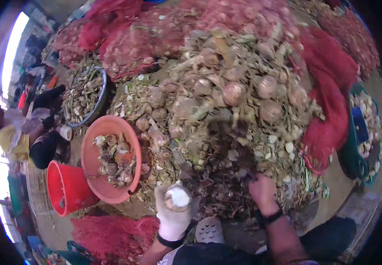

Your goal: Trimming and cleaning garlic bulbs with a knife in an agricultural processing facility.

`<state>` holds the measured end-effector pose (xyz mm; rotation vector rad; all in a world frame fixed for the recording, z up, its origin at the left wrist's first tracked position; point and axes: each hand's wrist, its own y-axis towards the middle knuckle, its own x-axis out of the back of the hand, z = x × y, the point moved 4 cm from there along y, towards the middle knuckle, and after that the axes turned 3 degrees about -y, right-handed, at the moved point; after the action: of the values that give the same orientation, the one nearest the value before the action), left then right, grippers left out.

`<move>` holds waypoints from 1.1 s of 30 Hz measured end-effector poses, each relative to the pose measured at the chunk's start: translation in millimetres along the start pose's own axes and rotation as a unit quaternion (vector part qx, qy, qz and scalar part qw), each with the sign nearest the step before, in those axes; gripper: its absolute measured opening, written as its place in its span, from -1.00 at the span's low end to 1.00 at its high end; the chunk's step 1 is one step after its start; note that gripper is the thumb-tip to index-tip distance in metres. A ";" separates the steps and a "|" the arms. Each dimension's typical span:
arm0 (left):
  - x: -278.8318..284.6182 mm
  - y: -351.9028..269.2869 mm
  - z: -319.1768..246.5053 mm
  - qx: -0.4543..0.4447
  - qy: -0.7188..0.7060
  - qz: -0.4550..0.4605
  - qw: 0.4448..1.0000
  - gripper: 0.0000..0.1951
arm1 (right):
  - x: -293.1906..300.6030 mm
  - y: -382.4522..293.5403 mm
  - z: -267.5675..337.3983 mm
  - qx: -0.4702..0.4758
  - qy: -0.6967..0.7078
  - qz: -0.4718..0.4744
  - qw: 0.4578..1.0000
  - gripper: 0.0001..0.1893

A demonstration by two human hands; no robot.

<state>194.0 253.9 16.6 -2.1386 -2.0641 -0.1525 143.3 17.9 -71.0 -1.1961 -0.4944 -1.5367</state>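
My left hand (172, 218), in a white glove, is closed around a garlic bulb (179, 197) whose pale, flat cut face points up. To its right, my bare right hand (264, 191) grips a small dark tool (249, 177). The tool looks like a short knife, but blur hides its shape. Both hands are at the near edge of a large heap of garlic bulbs (234, 93) with dry stalks and loose skins. Shadow darkens the part of the heap between and beyond my hands.
A salmon plastic basin (88, 159) holding garlic bulbs stands left, beside a red bucket (53, 188). Behind them is a metal-rimmed tub (103, 89) of trimmings. Red mesh sacks (326, 99) surround the heap. A green tub (346, 159) holds garlic at right. Another person (15, 132) sits left.
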 end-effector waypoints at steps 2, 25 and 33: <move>-14.0 0.1 -4.7 0.037 -0.051 0.034 0.997 -0.29 | -1.1 -5.5 -12.4 -0.147 0.034 0.053 0.987 -0.80; 54.3 108.0 98.6 0.021 0.467 -0.082 0.880 -0.30 | -29.9 4.0 54.8 -0.033 0.212 0.107 0.971 -0.67; 2.2 35.3 80.4 -0.006 -0.013 0.025 1.000 -0.43 | 7.1 -8.9 75.2 0.170 0.117 -0.011 0.978 -0.81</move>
<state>226.0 270.2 -63.5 -2.2082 -2.0280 -0.1327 168.0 78.2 -31.7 -0.7384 -0.5862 -1.5147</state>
